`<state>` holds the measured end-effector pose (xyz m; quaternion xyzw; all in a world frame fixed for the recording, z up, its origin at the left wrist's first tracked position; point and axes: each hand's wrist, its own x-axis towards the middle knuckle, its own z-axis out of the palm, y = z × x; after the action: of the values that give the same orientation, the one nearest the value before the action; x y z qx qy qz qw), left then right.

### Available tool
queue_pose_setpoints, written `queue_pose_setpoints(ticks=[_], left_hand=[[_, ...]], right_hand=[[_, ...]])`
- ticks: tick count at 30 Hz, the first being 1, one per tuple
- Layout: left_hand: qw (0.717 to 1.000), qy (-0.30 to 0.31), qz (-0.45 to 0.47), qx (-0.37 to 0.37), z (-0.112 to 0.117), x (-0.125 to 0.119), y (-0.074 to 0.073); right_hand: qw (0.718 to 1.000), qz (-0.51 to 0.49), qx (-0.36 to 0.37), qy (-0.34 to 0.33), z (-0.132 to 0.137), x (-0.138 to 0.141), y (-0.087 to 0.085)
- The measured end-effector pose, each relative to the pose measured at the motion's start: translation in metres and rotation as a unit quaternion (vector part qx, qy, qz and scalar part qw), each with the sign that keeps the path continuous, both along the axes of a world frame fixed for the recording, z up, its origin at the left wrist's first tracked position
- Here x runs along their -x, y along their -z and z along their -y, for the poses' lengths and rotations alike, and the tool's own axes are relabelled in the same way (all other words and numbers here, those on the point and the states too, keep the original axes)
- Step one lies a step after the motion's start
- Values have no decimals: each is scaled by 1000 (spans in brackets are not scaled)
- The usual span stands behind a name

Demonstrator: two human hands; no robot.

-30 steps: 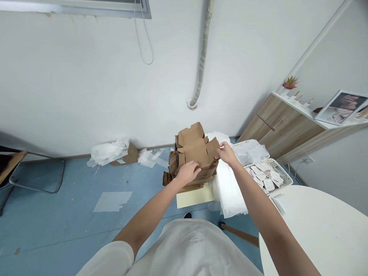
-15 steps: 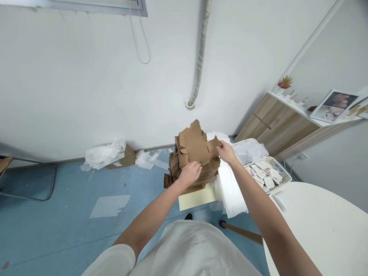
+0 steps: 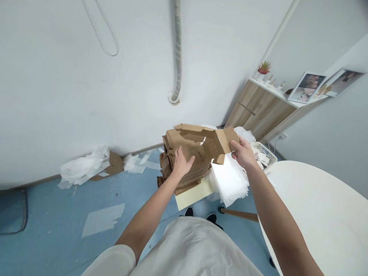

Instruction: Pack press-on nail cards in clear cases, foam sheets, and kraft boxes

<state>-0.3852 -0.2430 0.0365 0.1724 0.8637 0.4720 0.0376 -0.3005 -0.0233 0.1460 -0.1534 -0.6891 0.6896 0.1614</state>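
Note:
A flat brown cardboard box blank (image 3: 201,143) is lifted off a tall stack of the same blanks (image 3: 178,174) that stands on a pale yellow board on the floor. My right hand (image 3: 243,153) pinches the blank's right flap. My left hand (image 3: 181,163) grips its left lower edge, fingers curled round the card. The blank lies almost level between both hands, above the stack.
A pile of white sheets (image 3: 230,182) lies right of the stack, with a white basket of small packets (image 3: 263,153) behind it. A round white table (image 3: 316,207) fills the lower right. A wooden cabinet (image 3: 258,115) stands by the wall. Plastic scraps (image 3: 83,168) litter the blue floor.
The blank has come up off the stack and tipped from upright to nearly flat. My right hand moved right and towards me with it. The camera view swung right and down.

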Motion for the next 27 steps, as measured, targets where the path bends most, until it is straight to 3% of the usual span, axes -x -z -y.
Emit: queue_pose_setpoints(ticks=[4, 9, 12, 15, 17, 21, 27], left_hand=[[974, 128, 168, -76, -50, -18, 10], [855, 283, 411, -145, -115, -75, 6], [803, 337, 459, -177, -142, -106, 5], [805, 362, 432, -182, -162, -127, 10], [838, 378, 366, -147, -173, -138, 15], [873, 442, 193, -74, -198, -164, 20], [872, 482, 57, 68, -236, -232, 21]], right_hand=[[989, -33, 127, 69, -26, -47, -2], [966, -50, 197, 160, -45, -123, 11], [956, -59, 180, 225, -47, -174, 22], [946, -41, 151, 285, -49, -223, 32], [935, -26, 130, 329, -53, -258, 40], [908, 6, 84, 411, -67, -332, 62], [866, 77, 44, 493, -80, -436, 114]])
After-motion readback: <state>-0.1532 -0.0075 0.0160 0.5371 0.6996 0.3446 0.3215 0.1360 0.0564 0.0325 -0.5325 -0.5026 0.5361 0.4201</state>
